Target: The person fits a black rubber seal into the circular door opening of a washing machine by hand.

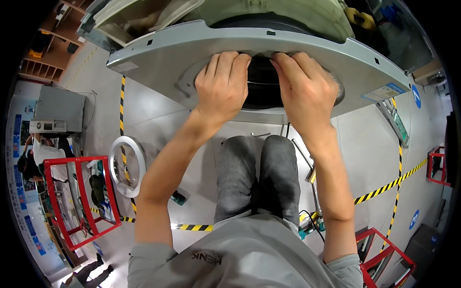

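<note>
In front of me stands a washing machine with its top off and its grey front panel [158,65] facing me. Both hands are at the upper edge of the round door opening, where a dark rubber door seal [262,61] shows between them. My left hand [223,85] is closed, its bent fingers pressed together on the seal at the left of centre. Just right of centre, my right hand [308,86] grips the same edge with curled fingers. The fingertips are partly hidden at the rim. Inside the opening it is dark.
A round silver door ring [140,165] lies on the floor at left, near a red metal frame [80,201]. A wrench [260,135] lies ahead of my knees. Another red frame [384,257] stands at lower right, and a circuit board [394,124] lies at right. People are at far left.
</note>
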The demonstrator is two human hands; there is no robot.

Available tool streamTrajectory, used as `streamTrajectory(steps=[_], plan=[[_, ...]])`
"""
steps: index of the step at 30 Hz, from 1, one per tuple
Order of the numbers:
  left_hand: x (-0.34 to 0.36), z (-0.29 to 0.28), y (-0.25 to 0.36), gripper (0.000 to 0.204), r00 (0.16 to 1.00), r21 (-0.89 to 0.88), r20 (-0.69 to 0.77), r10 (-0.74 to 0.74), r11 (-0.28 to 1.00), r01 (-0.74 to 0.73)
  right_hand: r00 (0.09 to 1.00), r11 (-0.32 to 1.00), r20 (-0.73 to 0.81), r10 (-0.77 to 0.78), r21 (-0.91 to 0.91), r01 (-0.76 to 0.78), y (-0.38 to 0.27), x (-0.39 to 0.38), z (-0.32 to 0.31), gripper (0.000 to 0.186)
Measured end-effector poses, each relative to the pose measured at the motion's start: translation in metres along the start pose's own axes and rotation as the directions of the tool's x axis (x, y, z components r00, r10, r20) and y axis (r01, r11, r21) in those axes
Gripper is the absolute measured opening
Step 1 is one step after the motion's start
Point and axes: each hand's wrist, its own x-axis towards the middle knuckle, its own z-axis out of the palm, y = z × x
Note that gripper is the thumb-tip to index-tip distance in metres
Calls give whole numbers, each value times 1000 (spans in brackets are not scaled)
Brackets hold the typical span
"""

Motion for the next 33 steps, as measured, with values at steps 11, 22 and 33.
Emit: streamTrajectory(steps=[11,22,33], plan=[[-4,14,-6,18,987,20,-157,21,1000,-18,886,885,311,-344,-209,417,-10,34,-7,10],[-13,3,-9,17,991,-56,-120,-61,997,54,741,771,491,-457,-197,606,-6,40,-3,16],[-26,-9,-14,11,960,-206,-60,-274,944,257,751,745,453,-480,-241,622,-2,39,-3,16]])
